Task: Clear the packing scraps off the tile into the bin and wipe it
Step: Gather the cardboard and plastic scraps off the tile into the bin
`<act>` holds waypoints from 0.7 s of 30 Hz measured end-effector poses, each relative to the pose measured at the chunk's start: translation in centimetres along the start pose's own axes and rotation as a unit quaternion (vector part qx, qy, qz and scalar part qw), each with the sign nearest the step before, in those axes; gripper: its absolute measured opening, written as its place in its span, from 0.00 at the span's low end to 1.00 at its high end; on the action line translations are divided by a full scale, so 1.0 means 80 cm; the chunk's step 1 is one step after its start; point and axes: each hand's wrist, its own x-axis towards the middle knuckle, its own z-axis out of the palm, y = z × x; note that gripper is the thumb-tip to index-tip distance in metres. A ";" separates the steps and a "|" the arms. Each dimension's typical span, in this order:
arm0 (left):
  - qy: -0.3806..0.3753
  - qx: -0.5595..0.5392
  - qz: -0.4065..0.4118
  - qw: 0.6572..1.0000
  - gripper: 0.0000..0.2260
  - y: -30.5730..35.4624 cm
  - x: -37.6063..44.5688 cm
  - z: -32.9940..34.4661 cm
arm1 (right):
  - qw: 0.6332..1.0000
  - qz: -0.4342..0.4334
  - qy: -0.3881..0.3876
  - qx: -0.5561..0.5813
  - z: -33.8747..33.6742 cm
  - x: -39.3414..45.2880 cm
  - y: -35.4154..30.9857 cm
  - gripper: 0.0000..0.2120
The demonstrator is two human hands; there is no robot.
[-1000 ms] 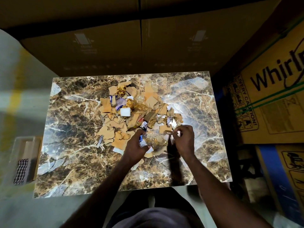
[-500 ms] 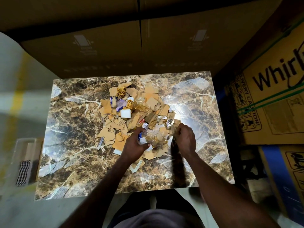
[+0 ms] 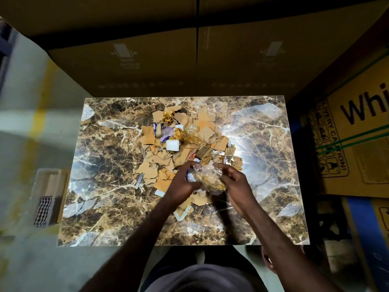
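Your left hand (image 3: 182, 182) and right hand (image 3: 235, 182) are cupped around a crinkled clear plastic wad (image 3: 210, 179) with scraps inside, fingers curled against its two sides and gripping it just above the near edge of the scrap pile (image 3: 185, 148). That pile sits in the middle of the marble tile (image 3: 109, 165); the bin (image 3: 50, 192), well left of the pile beside the tile's left edge, holds a checkered cloth (image 3: 43, 210).

The grip looks loose — thin film squeezed from two sides can spring open, and cardboard bits could slip out below on the way to the bin. The carry goes left across bare tile and floor, so anything shed there means extra picking. Small torn pieces and a printed strip (image 3: 185, 210) just nearer you than the pile may get dragged by your wrists — lift clear first.
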 end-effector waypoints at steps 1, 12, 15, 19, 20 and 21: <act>0.000 -0.005 0.002 1.000 0.27 0.000 0.000 0.000 | 1.000 0.008 -0.005 -0.004 0.007 0.000 0.001 0.17; 0.069 0.003 0.006 0.998 0.25 0.002 0.001 0.006 | 0.988 -0.011 0.037 -0.152 0.070 0.003 0.016 0.32; 0.045 0.041 -0.001 0.998 0.38 -0.006 0.003 0.007 | 0.976 -0.022 0.094 -0.196 0.074 0.014 0.019 0.24; 0.042 0.038 -0.007 0.998 0.40 -0.023 0.014 0.013 | 0.968 -0.028 0.149 -0.201 0.081 0.036 0.026 0.25; 0.046 0.032 -0.010 0.998 0.38 -0.025 0.020 0.013 | 0.968 -0.034 0.160 -0.189 0.082 0.044 0.029 0.25; 0.050 0.025 -0.013 0.998 0.36 -0.025 0.024 0.014 | 0.967 -0.035 0.171 -0.187 0.082 0.053 0.030 0.26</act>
